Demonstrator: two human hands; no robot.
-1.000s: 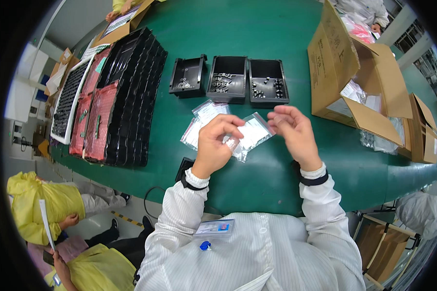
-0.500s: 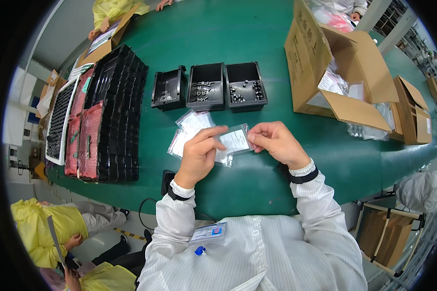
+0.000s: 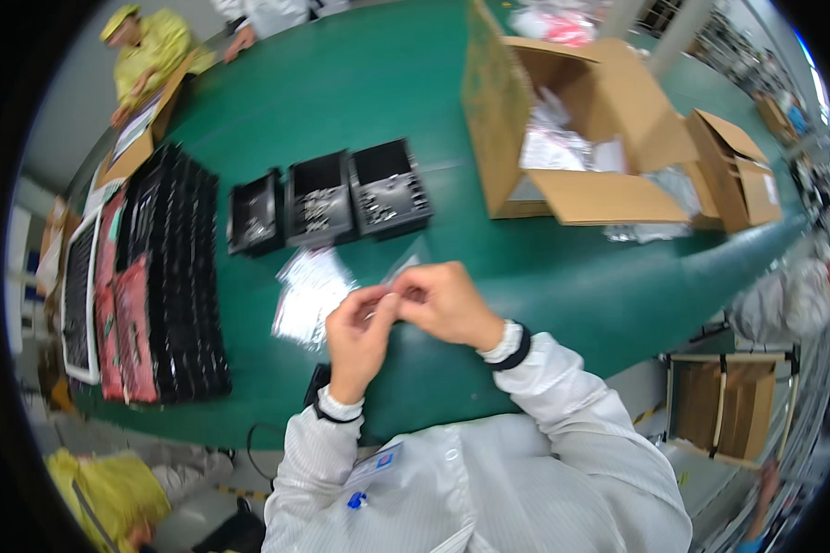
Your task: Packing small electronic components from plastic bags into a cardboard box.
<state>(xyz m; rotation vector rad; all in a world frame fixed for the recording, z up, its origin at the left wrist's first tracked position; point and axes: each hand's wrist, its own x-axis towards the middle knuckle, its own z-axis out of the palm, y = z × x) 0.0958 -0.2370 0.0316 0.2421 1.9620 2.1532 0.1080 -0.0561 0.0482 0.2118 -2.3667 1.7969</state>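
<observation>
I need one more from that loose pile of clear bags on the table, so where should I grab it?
Pinch a top bag of the pile of clear bags by its near corner, coming from above: they lie flat and overlapping on the green table, so only edges lift.

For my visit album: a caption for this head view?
Both hands, left hand and right hand, pinch a small clear bag above a green table.

Clear plastic pouches (image 3: 309,293) beside black trays; open brown cartons (image 3: 572,120) beyond.
</observation>
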